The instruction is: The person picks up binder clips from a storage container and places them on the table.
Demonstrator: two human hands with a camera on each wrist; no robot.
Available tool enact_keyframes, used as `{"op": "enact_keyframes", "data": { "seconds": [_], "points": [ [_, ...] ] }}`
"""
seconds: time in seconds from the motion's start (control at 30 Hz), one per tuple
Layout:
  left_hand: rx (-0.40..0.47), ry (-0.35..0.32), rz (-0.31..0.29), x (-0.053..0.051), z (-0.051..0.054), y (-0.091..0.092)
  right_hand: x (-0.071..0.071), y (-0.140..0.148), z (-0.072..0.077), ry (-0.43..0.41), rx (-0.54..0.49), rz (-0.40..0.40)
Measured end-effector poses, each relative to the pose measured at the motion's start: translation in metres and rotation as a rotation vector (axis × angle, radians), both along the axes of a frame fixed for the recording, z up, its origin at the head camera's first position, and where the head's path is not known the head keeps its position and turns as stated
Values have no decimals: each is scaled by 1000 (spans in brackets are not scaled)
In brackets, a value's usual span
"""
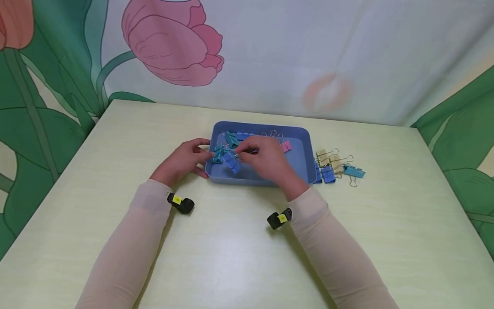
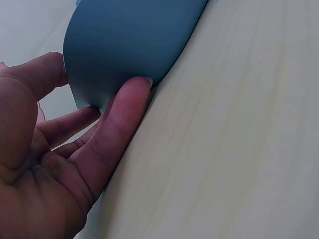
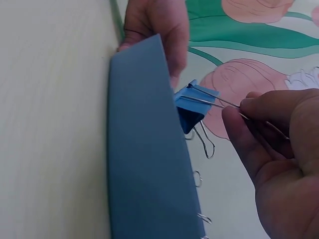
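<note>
In the head view my right hand [image 1: 266, 156] is above the blue tray [image 1: 260, 182]. It pinches a wire handle of a blue binder clip [image 1: 232, 162]; the right wrist view shows the clip [image 3: 197, 102] dangling from my fingertips beyond the tray wall [image 3: 144, 144]. My left hand [image 1: 187, 158] holds the tray's left end, with one fingertip [image 2: 134, 94] against the wall low near the tabletop. Teal binder clips [image 1: 231, 139] lie in the tray's left part, and a pink binder clip [image 1: 286, 146] is toward its right. My right hand hides part of the contents.
Right of the tray, a group of binder clips lies on the table: beige ones [image 1: 336, 162], blue ones [image 1: 328, 174] and a teal one [image 1: 354, 171]. A flower-printed curtain [image 1: 270, 56] hangs behind the pale table [image 1: 227, 249].
</note>
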State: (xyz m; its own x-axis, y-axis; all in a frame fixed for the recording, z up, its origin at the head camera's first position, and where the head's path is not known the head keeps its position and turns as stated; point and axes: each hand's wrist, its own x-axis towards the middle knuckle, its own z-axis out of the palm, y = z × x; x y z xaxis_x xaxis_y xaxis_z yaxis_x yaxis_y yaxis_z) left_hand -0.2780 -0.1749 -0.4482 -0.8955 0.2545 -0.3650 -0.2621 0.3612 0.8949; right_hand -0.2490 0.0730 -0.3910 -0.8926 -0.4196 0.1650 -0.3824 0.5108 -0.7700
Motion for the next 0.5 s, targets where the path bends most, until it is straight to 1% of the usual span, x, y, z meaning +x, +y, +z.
{"op": "enact_keyframes", "data": {
  "seconds": [0.13, 0.23, 0.37, 0.5],
  "points": [
    [-6, 1, -4, 1, 2, 1, 3, 12, 5, -12, -51, -15],
    [-13, -1, -9, 1, 3, 2, 7, 24, 9, -21, -88, -46],
    [-11, -6, -6, 0, 2, 2, 12, 40, 13, -11, -134, -79],
    [-6, -10, -1, -1, 1, 1, 14, 53, 15, 5, -182, -91]
  ]
}}
